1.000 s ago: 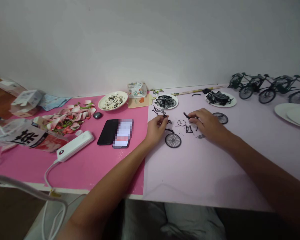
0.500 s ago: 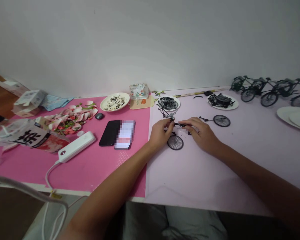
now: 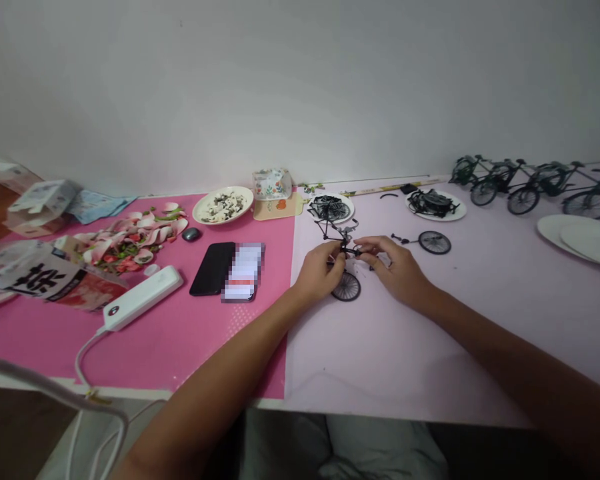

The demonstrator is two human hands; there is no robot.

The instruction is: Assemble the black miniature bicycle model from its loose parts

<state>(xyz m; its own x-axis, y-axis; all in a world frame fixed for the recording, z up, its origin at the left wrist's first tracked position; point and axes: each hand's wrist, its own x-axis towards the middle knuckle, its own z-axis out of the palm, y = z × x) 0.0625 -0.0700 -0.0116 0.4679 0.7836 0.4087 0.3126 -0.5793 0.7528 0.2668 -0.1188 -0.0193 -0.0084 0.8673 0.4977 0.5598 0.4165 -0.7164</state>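
Note:
My left hand (image 3: pixel 319 270) pinches a small black model bicycle frame (image 3: pixel 336 232) just above the pale lilac mat (image 3: pixel 430 333). My right hand (image 3: pixel 396 267) meets it from the right, its fingertips closed on a thin black part at the frame. A small black wheel (image 3: pixel 346 287) lies on the mat right below both hands. Another wheel with an axle piece (image 3: pixel 433 242) lies to the right of my right hand.
Two white plates of black parts (image 3: pixel 336 208) (image 3: pixel 434 203) stand behind the hands. Finished model bicycles (image 3: pixel 525 180) line the back right, beside stacked white plates (image 3: pixel 580 233). On the pink mat (image 3: pixel 180 333) lie two phones (image 3: pixel 227 269), a white power bank (image 3: pixel 141 297), a seed plate (image 3: pixel 223 205) and peelings.
My right hand picked up a thin black part and brought it left to the frame in my left hand. Both hands now meet above the wheel.

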